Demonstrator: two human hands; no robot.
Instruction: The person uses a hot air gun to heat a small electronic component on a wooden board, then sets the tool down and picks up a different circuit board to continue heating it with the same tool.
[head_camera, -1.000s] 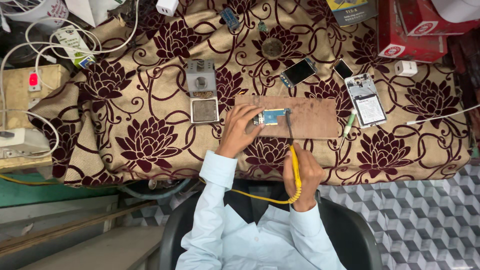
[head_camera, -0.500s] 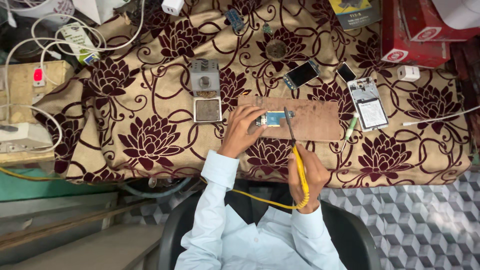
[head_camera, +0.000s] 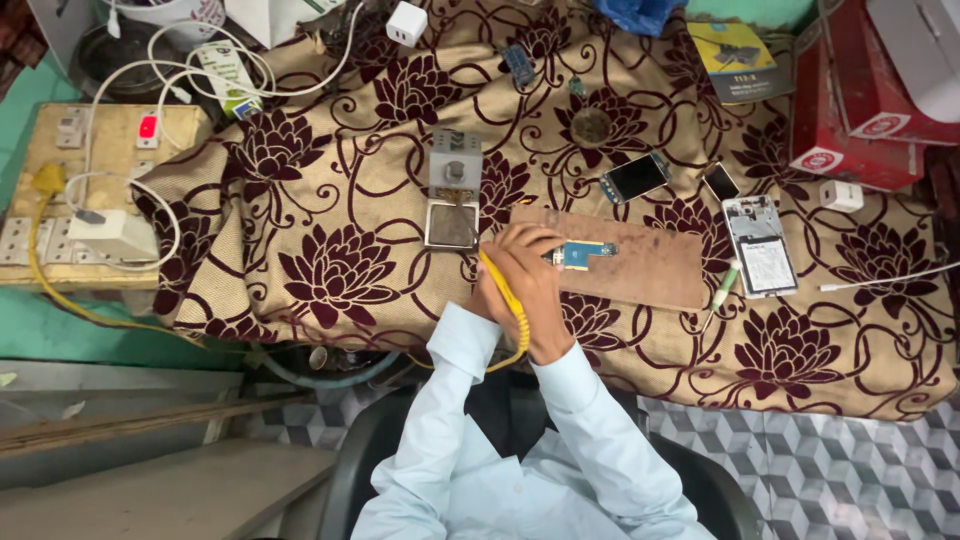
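Right hand (head_camera: 535, 300) swung leftward, clamped on yellow soldering iron (head_camera: 503, 288); left hand hidden beneath, grip unclear, beside small blue circuit board (head_camera: 583, 254)

The right hand (head_camera: 535, 300) is swinging the yellow soldering iron (head_camera: 503, 290) leftward, away from the blue circuit board (head_camera: 582, 254), towards the metal stand (head_camera: 453, 200).

Red boxes (head_camera: 860, 110) with white labels sit at two o'clock. A dark package (head_camera: 738, 60) with yellow lies at one o'clock. A small phone screen (head_camera: 637, 177) glows near the middle.
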